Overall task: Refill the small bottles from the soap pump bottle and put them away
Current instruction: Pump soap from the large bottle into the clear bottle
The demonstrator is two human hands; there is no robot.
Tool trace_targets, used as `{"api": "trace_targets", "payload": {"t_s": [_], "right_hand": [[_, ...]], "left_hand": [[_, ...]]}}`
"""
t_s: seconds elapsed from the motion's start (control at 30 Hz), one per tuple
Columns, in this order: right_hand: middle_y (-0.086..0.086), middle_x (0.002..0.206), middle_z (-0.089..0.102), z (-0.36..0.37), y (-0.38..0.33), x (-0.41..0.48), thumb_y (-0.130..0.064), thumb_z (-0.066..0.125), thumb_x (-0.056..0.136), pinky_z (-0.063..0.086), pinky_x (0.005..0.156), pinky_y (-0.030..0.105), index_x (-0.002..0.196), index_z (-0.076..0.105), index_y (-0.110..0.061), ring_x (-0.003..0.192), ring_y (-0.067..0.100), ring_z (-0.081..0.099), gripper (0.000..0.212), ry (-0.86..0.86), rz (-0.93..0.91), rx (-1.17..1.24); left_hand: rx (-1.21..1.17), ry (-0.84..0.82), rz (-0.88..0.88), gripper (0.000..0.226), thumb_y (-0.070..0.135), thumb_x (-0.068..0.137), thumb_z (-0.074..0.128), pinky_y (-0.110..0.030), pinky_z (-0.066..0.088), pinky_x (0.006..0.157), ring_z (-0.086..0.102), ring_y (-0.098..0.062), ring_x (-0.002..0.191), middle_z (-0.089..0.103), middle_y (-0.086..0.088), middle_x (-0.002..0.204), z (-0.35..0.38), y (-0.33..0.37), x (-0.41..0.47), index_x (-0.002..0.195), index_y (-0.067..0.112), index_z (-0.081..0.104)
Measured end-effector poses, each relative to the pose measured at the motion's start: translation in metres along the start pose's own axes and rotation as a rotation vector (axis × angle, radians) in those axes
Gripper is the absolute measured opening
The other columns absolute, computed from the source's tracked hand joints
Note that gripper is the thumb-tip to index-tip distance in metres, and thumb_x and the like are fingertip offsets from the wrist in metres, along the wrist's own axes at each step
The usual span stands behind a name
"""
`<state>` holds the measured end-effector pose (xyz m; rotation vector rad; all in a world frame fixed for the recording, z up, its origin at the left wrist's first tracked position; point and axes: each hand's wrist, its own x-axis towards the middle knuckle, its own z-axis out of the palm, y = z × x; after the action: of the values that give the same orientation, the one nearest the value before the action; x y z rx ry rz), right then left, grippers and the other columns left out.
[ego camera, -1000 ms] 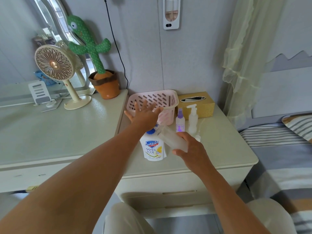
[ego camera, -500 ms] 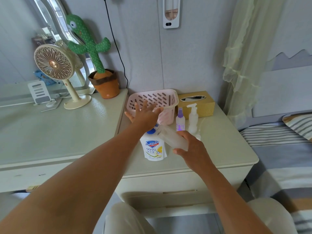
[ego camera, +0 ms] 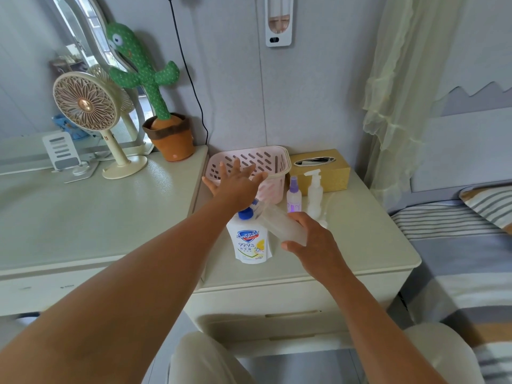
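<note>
Translucent small bottle [ego camera: 280, 228] in right hand [ego camera: 317, 246] grip; left hand [ego camera: 235, 187] splayed atop soap pump bottle [ego camera: 250, 245].

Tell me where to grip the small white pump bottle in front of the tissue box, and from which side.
Grip the white pump bottle round its upright body, below the pump head, probably coming from the front right: the purple spray bottle stands close on its left, and the tissue box is right behind it.

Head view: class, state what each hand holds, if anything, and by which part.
The right hand grips the translucent small bottle by its lower end. The left hand, fingers spread, rests on top of the soap pump bottle, holding nothing.
</note>
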<state>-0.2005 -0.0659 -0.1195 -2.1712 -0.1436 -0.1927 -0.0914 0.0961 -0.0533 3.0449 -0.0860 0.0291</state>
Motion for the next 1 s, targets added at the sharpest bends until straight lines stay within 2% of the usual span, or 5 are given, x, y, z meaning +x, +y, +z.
{"api": "trace_targets", "payload": {"t_s": [0.17,0.57,0.7,0.8,1.0], "right_hand": [[-0.002,0.129,0.052,0.003,0.002,-0.001,-0.020,0.068,0.084,0.037,0.083,0.020,0.131,0.046,-0.023,0.100,0.007,0.044,0.052,-0.014,0.022,-0.017],[-0.003,0.126,0.053,-0.003,-0.003,0.001,-0.022,0.067,0.084,0.038,0.082,0.020,0.132,0.045,-0.022,0.099,0.007,0.044,0.053,-0.017,-0.002,-0.017],[-0.002,0.127,0.053,0.000,0.001,0.001,-0.021,0.067,0.084,0.038,0.081,0.021,0.131,0.045,-0.022,0.099,0.008,0.045,0.052,-0.017,0.017,-0.018],[-0.001,0.125,0.055,0.002,0.001,-0.001,-0.019,0.068,0.083,0.036,0.078,0.020,0.130,0.047,-0.023,0.097,0.009,0.046,0.052,-0.025,0.025,-0.009],[-0.003,0.125,0.054,-0.004,-0.003,0.001,-0.022,0.068,0.084,0.037,0.080,0.020,0.131,0.045,-0.022,0.098,0.007,0.044,0.052,-0.015,0.007,-0.012]], "left_hand": [[0.129,-0.046,0.073,0.054,0.029,0.100,0.037,-0.078,-0.003,0.100,-0.015,-0.035,0.144,-0.003,0.003,0.160,0.014,-0.007,0.003,0.145,0.049,0.014],[-0.064,-0.010,-0.059,0.055,0.060,0.096,0.017,-0.069,-0.010,0.106,-0.012,-0.029,0.145,-0.004,0.002,0.160,-0.001,-0.002,0.005,0.148,0.041,0.017],[0.092,-0.043,0.074,0.053,0.036,0.100,0.037,-0.073,-0.007,0.104,-0.014,-0.035,0.144,-0.004,0.002,0.159,0.008,-0.005,0.004,0.146,0.045,0.014],[0.104,-0.064,0.052,0.054,0.028,0.100,0.040,-0.077,-0.004,0.101,-0.014,-0.037,0.144,-0.005,0.001,0.160,0.008,-0.004,-0.003,0.145,0.047,0.017],[-0.001,-0.035,-0.020,0.047,0.049,0.101,0.024,-0.072,-0.007,0.105,-0.013,-0.033,0.145,-0.006,0.000,0.160,-0.005,0.000,-0.003,0.147,0.044,0.015]]}}
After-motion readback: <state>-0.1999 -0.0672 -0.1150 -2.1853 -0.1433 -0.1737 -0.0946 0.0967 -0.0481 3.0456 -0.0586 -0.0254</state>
